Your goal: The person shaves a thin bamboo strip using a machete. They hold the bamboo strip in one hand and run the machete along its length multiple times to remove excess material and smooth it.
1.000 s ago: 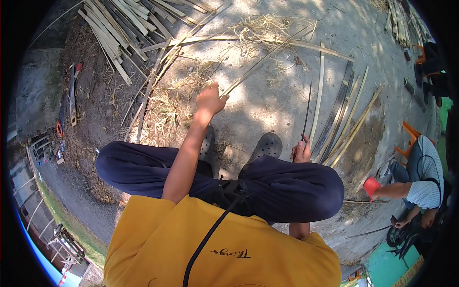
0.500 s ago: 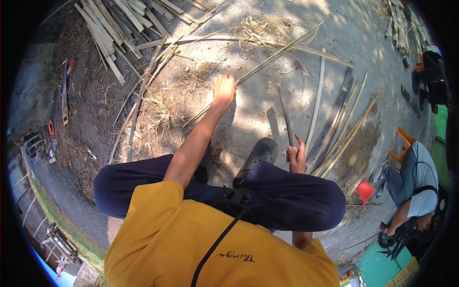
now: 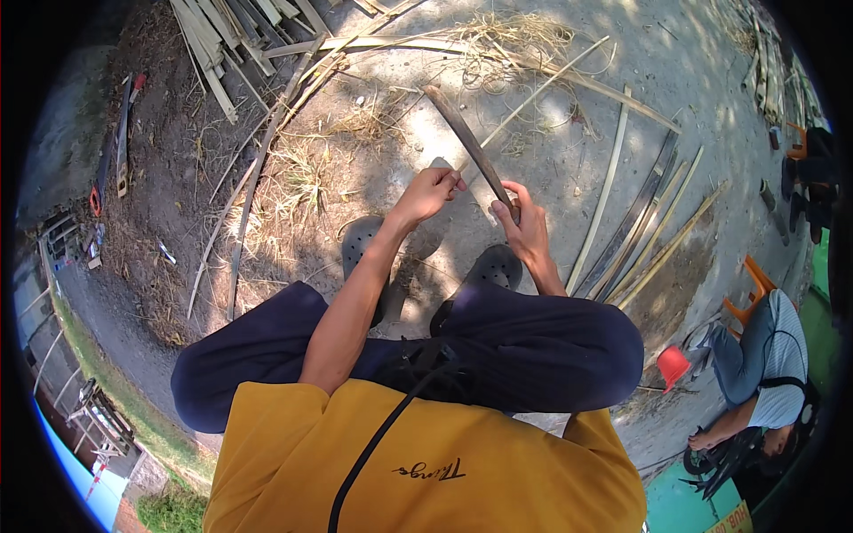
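Observation:
In front of my knees, my left hand (image 3: 431, 192) is closed, pinching the near end of a thin bamboo strip (image 3: 538, 93). From that hand the strip slants away to the far right. My right hand (image 3: 526, 224) grips the near end of a long knife (image 3: 469, 140) with a dark, slightly curved blade. The blade points away and to the left, crossing over the strip just beyond my left fingers. Where blade and strip cross, I cannot tell whether they touch.
Split bamboo slats (image 3: 218, 44) are piled at the far left, and several long strips (image 3: 653, 226) lie right of my knee. Curly shavings (image 3: 511, 49) sit beyond my hands. A saw (image 3: 123, 147) lies left. A seated person (image 3: 773, 355) and a red container (image 3: 673, 366) are on the right.
My right hand has brought the knife up and leftward over the strip. My left hand has come nearer and now holds the strip at its end rather than partway along.

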`<action>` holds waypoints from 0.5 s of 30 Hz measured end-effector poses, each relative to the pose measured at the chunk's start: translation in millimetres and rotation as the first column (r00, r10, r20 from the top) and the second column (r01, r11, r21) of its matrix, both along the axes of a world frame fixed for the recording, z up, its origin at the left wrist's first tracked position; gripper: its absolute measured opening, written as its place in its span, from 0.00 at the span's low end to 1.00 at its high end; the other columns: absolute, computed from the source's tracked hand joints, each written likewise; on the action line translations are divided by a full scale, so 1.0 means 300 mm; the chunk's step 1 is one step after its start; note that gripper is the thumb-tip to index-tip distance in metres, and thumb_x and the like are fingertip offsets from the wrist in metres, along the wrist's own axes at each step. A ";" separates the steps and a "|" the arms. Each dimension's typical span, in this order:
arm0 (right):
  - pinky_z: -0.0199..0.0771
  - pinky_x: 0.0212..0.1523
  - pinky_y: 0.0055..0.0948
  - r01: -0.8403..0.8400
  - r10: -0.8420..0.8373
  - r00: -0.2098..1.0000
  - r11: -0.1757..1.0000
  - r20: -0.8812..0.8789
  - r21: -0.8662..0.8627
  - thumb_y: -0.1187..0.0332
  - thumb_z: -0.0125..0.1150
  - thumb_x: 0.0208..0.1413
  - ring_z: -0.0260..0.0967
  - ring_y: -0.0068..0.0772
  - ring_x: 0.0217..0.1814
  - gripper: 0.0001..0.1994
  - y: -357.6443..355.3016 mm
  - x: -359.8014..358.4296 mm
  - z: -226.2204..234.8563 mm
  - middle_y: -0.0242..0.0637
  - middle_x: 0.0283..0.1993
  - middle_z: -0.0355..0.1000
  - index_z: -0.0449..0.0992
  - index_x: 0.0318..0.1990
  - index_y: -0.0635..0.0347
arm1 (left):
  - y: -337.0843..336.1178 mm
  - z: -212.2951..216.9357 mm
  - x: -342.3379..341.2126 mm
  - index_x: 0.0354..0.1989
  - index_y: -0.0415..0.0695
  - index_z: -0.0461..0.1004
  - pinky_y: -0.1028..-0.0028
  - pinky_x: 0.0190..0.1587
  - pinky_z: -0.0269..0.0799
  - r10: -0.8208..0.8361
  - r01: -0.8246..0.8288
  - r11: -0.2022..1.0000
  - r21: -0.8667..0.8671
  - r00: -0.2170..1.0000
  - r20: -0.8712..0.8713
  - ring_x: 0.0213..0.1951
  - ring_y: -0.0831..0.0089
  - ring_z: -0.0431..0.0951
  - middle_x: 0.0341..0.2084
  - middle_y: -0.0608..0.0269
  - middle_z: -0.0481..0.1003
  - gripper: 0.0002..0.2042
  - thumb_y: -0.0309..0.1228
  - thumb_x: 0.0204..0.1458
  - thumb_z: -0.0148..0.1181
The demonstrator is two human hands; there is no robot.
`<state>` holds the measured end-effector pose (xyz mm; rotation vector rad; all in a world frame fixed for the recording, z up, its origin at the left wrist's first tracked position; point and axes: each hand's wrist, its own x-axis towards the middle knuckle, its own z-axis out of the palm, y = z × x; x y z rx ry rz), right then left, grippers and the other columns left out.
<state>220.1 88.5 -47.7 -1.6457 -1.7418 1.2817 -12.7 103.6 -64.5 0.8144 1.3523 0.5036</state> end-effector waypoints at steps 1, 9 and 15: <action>0.68 0.29 0.35 -0.006 0.006 1.000 1.000 -0.004 -0.005 0.55 0.64 0.66 0.75 0.37 0.24 0.22 0.008 -0.012 -0.002 0.41 0.24 0.76 0.74 0.60 0.58 | -0.010 0.003 -0.003 0.42 0.39 0.81 0.75 0.30 0.59 0.006 -0.006 1.000 -0.005 1.000 -0.004 0.25 0.82 0.62 0.21 0.75 0.66 0.18 0.40 0.73 0.49; 0.73 0.30 0.41 -0.190 0.185 0.964 0.982 0.190 0.011 0.45 0.60 0.67 0.77 0.45 0.23 0.24 0.036 -0.060 -0.028 0.42 0.21 0.76 0.78 0.52 0.58 | -0.034 0.065 0.054 0.35 0.37 0.83 0.56 0.40 0.75 0.044 0.007 0.990 0.138 0.933 -0.358 0.32 0.47 0.83 0.28 0.42 0.81 0.14 0.31 0.63 0.50; 0.74 0.30 0.44 -0.224 0.199 0.954 0.970 0.226 0.091 0.43 0.59 0.67 0.79 0.50 0.24 0.25 0.072 -0.079 -0.020 0.42 0.20 0.76 0.78 0.50 0.59 | -0.052 0.067 0.076 0.35 0.38 0.83 0.49 0.41 0.75 0.217 -0.072 0.951 0.300 0.848 -0.484 0.38 0.38 0.81 0.30 0.39 0.81 0.15 0.32 0.61 0.50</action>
